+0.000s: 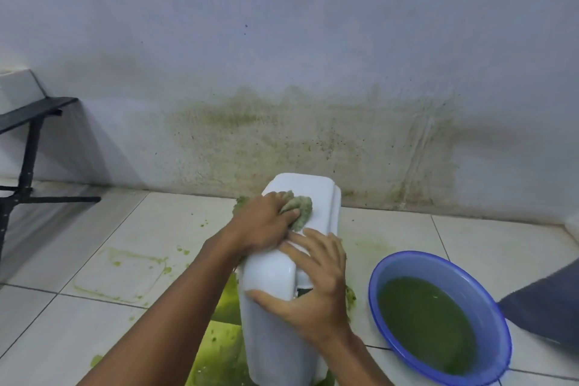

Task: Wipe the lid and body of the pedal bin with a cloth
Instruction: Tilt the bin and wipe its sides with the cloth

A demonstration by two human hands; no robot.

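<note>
The white plastic pedal bin sits on a floor of pale square tiles, in a puddle of bright green liquid that spreads out from its left side, with more green splashes and a faint rectangular green outline on the tiles further left. Its long axis runs from the near edge of the view away toward the wall; the rounded far end, with a raised lip along its right edge, points at the wall. Whether the bin lies flat or is only tipped cannot be told. The left hand is on the far part of the bin, fingers curled over a bunched, green-stained cloth and holding it against the white surface. The right hand lies nearer, spread flat across the bin with straight fingers, the thumb reaching over its left side. Just to the right stands a round blue plastic basin holding murky green water. Behind, a whitish wall carries a broad brown-green stain low down — speckled and streaked. A black metal stand is at the far left.
</note>
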